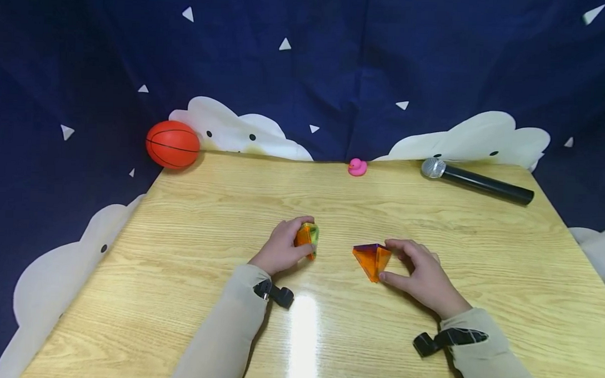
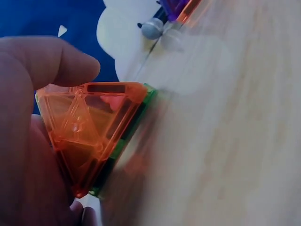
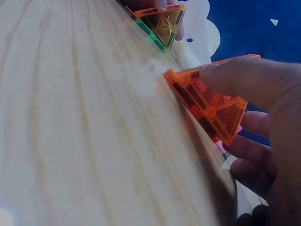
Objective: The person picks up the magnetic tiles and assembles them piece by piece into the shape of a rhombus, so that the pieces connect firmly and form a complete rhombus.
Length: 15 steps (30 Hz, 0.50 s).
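Near the middle of the table, my left hand point(image 1: 280, 249) grips a small pyramid of translucent magnetic tiles point(image 1: 304, 240), thumb and fingers on opposite sides. In the left wrist view its orange triangular face point(image 2: 89, 127) shows, with a green tile point(image 2: 123, 141) along one edge; a yellow face shows in the right wrist view. To the right, my right hand point(image 1: 426, 278) pinches a second tile pyramid point(image 1: 370, 260), orange with a purple tile along its far side. The thumb point(image 3: 235, 77) presses on its orange frame. A short gap of table separates the two pyramids.
The wooden table point(image 1: 207, 208) carries a red ball point(image 1: 172, 145) at the far left corner, a pink rubber duck point(image 1: 357, 167) at the back edge and a microphone point(image 1: 478, 181) at the back right. A dark blue curtain point(image 1: 327, 62) hangs behind.
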{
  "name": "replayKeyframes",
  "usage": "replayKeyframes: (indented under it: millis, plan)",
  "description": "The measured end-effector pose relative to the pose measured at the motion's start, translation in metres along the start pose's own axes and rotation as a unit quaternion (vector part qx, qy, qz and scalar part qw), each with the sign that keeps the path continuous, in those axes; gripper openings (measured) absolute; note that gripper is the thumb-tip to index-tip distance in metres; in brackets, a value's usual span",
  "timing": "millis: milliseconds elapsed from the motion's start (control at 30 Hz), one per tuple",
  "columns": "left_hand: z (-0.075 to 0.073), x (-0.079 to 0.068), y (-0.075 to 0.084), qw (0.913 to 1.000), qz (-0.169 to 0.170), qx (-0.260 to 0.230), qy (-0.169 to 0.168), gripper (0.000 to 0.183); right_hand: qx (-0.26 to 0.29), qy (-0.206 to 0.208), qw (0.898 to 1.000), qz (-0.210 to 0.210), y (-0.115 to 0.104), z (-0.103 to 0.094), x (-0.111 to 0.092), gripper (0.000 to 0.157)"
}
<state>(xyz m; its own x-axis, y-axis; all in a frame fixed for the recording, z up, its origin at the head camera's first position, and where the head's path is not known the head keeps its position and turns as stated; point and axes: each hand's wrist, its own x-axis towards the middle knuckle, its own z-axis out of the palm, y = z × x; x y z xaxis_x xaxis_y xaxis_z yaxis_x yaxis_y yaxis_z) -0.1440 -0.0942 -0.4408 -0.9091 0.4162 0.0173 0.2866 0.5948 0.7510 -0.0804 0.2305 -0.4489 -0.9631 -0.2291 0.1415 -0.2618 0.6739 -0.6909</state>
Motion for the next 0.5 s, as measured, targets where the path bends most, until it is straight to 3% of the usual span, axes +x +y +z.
replayKeyframes:
  millis: [333, 500]
  plan:
    - [0.005, -0.002, 0.014, 0.9936, 0.043, 0.018, -0.103, 0.078, -0.022, 0.016, 1.0, -0.015, 0.002, 0.003, 0.001, 0.051]
    - [0.005, -0.002, 0.015, 0.991, 0.054, 0.025, -0.12, 0.078, -0.023, 0.023, 0.999, -0.015, 0.001, 0.002, 0.001, 0.043]
